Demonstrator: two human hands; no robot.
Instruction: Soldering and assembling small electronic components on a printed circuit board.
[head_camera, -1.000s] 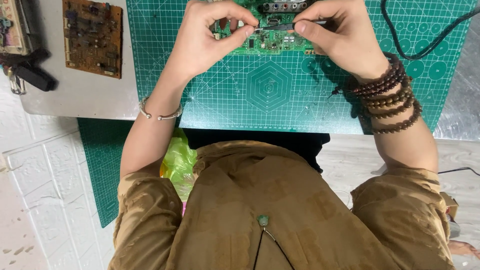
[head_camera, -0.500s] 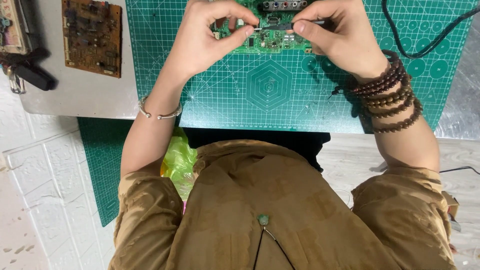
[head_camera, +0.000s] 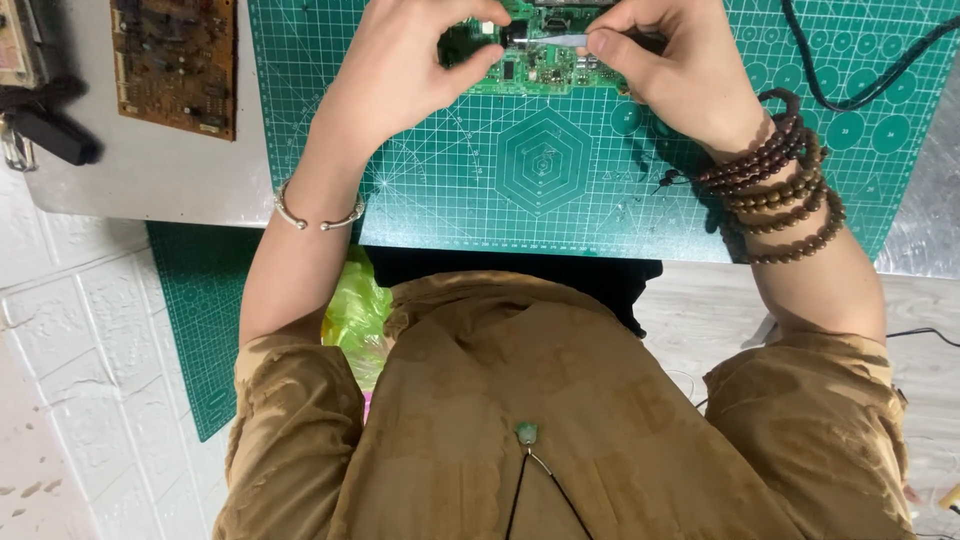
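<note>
The person sits at a table with both hands up at the 12 o'clock edge of the view. Between the hands lies a green circuit board. It rests flat on a green cutting mat with a grid and a hexagon drawn on it.

The left hand is curled. Its thumb and first finger are pinched close on a small dark part at the left end of the board. The right hand is curled too. Its thumb and fingers pinch a thin grey tool, which lies across the top of the board and points to 9 o'clock, toward the left hand. The tool's tip is just beside the left fingertips.

A thin silver bangle is on the left wrist. Rows of brown wooden beads wrap the right wrist.

At 10 o'clock, off the mat, a brown circuit board lies on the grey table. A black cable curves over the mat at 2 o'clock. A light green plastic bag sits by the person's left elbow, below the table edge.
</note>
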